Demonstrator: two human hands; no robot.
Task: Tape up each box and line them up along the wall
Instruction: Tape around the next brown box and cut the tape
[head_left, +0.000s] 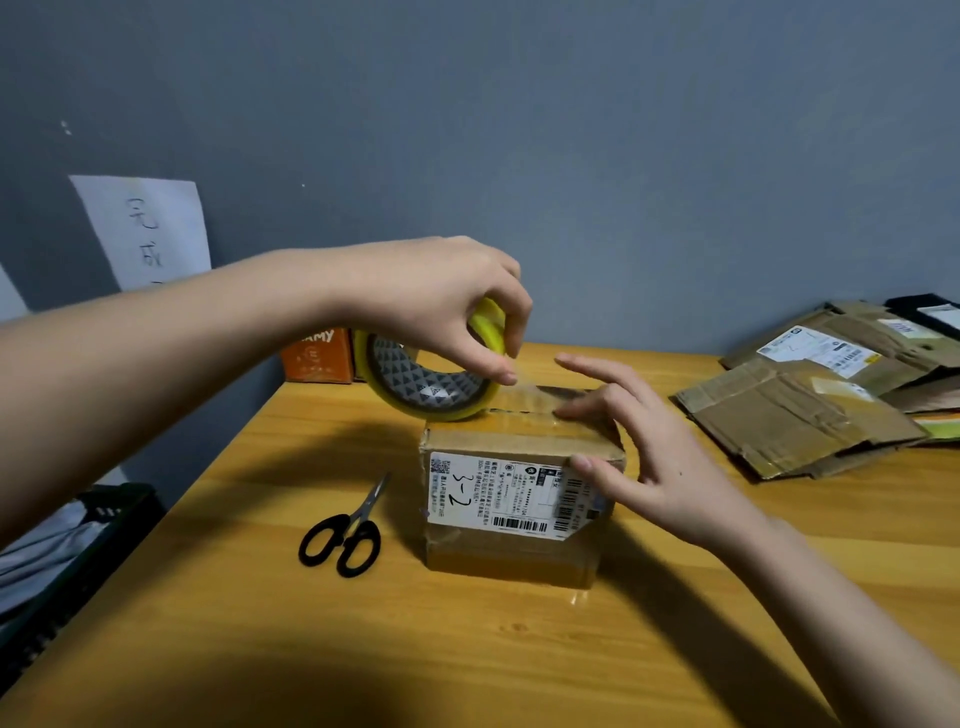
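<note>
A small cardboard box (514, 525) with a white shipping label stands in the middle of the wooden table (260, 623). My left hand (441, 301) grips a yellow-rimmed tape roll (415, 389) just above the box's top left edge. A clear strip runs from the roll along the top seam. My right hand (639, 457) presses that strip down with straight fingers, its thumb resting on the front top edge. A small orange box (318, 356) stands against the grey wall behind the roll, partly hidden.
Black-handled scissors (345, 530) lie left of the box. Several flattened cardboard boxes (810, 405) are piled at the right rear of the table. A sheet of paper (150, 228) hangs on the wall at left. A dark crate (67, 566) sits beyond the table's left edge.
</note>
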